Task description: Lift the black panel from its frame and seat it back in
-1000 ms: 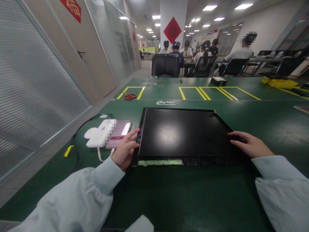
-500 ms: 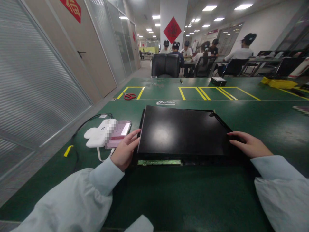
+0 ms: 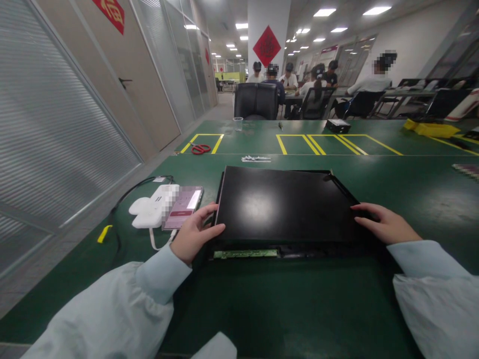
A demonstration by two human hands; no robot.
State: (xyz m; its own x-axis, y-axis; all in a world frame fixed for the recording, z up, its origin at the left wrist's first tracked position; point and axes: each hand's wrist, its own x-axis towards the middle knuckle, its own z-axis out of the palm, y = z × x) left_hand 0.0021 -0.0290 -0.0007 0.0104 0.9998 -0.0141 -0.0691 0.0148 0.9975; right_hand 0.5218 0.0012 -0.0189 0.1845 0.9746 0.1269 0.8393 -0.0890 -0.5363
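Observation:
A flat black display panel (image 3: 284, 204) lies over a black frame (image 3: 346, 187) on the green table, its far left corner standing out past the frame's line. Along the near side a strip of green circuit board (image 3: 245, 254) shows below the panel's edge. My left hand (image 3: 196, 232) grips the panel's left edge, thumb on top of the surface and fingers along the side. At the right edge my right hand (image 3: 387, 222) pinches the panel between thumb and fingers. The fingertips' undersides are hidden.
Left of the panel are a phone (image 3: 183, 207), a white device (image 3: 151, 207) and a black cable (image 3: 123, 197). Farther back lie red-handled scissors (image 3: 201, 149), white strips (image 3: 256, 159), a clear cup (image 3: 238, 124) and a black box (image 3: 338, 125). People sit beyond the table.
My left thumb has come down onto the panel's top surface. The panel has sunk slightly and its far edge sits a little lower in view. My right hand has barely moved.

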